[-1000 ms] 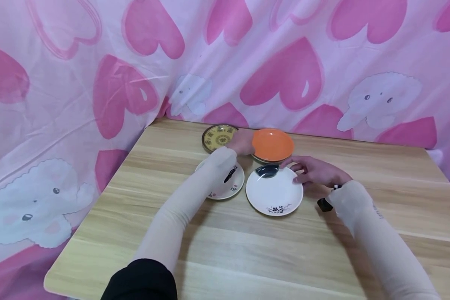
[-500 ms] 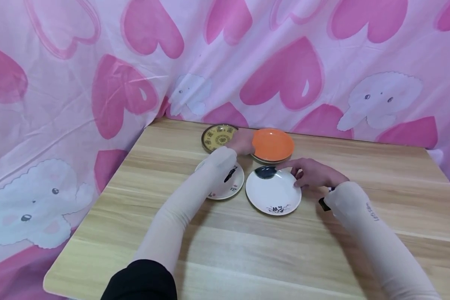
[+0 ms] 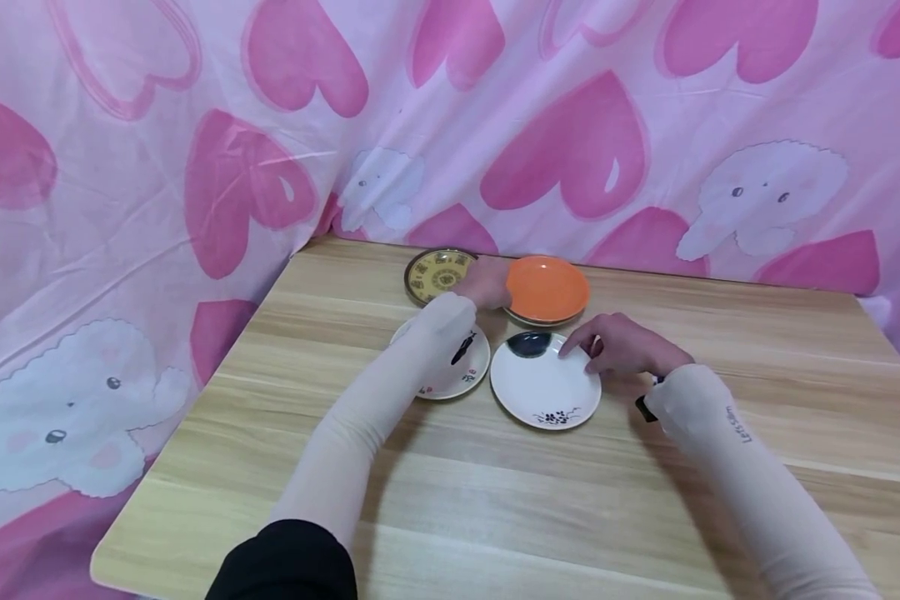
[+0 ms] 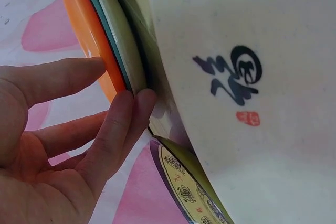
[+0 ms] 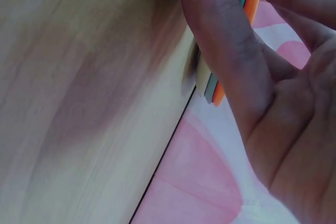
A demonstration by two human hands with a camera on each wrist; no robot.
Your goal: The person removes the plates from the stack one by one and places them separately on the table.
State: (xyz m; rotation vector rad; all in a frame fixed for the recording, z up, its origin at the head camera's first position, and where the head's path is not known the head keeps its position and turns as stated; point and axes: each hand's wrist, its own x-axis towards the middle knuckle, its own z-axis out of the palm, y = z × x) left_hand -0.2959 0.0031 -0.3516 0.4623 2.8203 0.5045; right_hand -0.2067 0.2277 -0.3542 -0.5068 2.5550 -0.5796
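Observation:
In the head view my left hand (image 3: 486,283) is at the left rim of an orange plate (image 3: 549,289) stacked on others. The left wrist view shows the thumb on the orange plate's face and bent fingertips at the stack's edge, pinching the rim. My right hand (image 3: 630,343) is at the right side of a white plate (image 3: 546,385) with a dark patch and black flowers. Its index fingertip lies over the plate's face, with the thumb at the rim. Below my left wrist lies another white plate (image 3: 461,379), bearing black lettering and partly hidden by the sleeve.
A yellow patterned plate (image 3: 437,275) with a dark rim stands at the back, left of the orange stack. The wooden table (image 3: 540,508) reaches a pink heart-print cloth (image 3: 562,150) behind it. Teal and pale plates (image 4: 123,40) sit under the orange one.
My right index fingertip has moved from the far rim inward over the white plate. That plate has slid slightly left. My left hand has stayed at the orange stack.

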